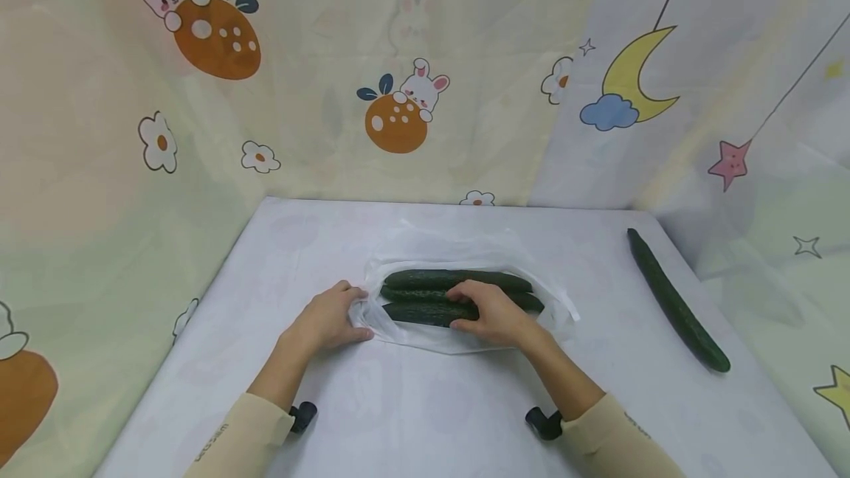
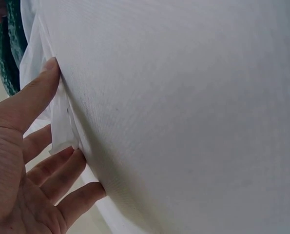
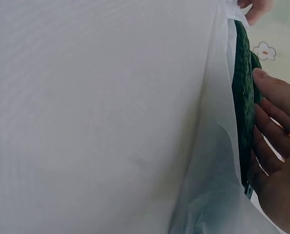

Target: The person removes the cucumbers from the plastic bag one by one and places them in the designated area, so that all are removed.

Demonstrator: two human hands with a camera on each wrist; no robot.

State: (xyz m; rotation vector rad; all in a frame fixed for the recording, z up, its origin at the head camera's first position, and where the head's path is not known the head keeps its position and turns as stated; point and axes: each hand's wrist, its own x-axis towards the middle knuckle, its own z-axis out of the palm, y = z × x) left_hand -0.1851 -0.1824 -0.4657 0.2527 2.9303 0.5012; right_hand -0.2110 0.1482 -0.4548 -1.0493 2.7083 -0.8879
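Three cucumbers (image 1: 417, 295) in a bag (image 1: 438, 339) (side by side), lone cucumber (image 1: 676, 305) right, table (image 1: 412, 404) beneath

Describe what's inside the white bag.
Three cucumbers show through the opening of the white bag, lying side by side. The right grip covers part of the nearer ones; anything beneath the cucumbers stays hidden.

cucumbers (image 1: 425, 313): dark green | bag (image 1: 425, 340): white | sleeves (image 1: 246, 430): beige | backdrop (image 1: 319, 80): rabbit-and-flower print

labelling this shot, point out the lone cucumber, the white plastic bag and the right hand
lone cucumber (image 1: 671, 302), head view, mid-length
white plastic bag (image 1: 432, 338), head view, near side
right hand (image 1: 499, 313), head view, back of hand
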